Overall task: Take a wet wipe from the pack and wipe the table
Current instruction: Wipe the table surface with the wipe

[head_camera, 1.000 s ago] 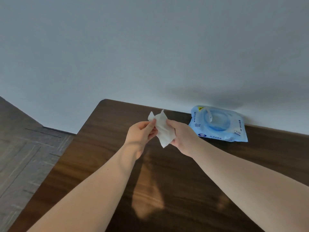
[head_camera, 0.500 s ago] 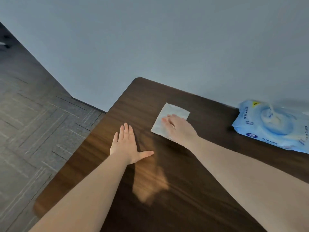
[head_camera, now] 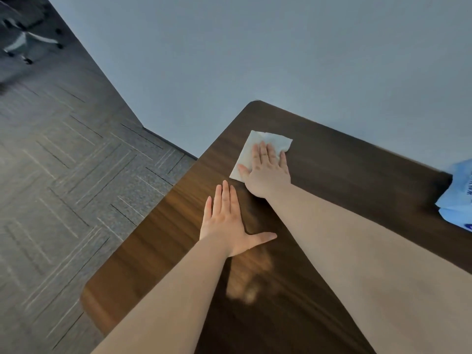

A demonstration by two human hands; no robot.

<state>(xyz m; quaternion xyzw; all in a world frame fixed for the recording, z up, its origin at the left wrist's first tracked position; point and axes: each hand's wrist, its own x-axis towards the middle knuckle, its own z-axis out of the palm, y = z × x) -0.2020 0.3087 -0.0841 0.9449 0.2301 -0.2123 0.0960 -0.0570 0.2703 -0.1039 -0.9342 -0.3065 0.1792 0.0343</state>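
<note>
Left hand [head_camera: 226, 226] flat, palm down, thumb splayed, right hand [head_camera: 267, 172] flat, fingers spread, both forearms extended forward

Pack [head_camera: 457, 192]: right picture edge is cutting it off; only a blue corner is showing by the desk's far edge, print too blurred to read. Wipe [head_camera: 258, 146]: near portion is lying hidden under the right hand [head_camera: 267, 172]; its full outline cannot be told. Desk [head_camera: 344, 162]: bottom and right picture edges are cropping it; both forearms are covering much of the near surface. Upper left corner: a chair base [head_camera: 25, 44] on the floor is smearing, only partly in frame.
</note>
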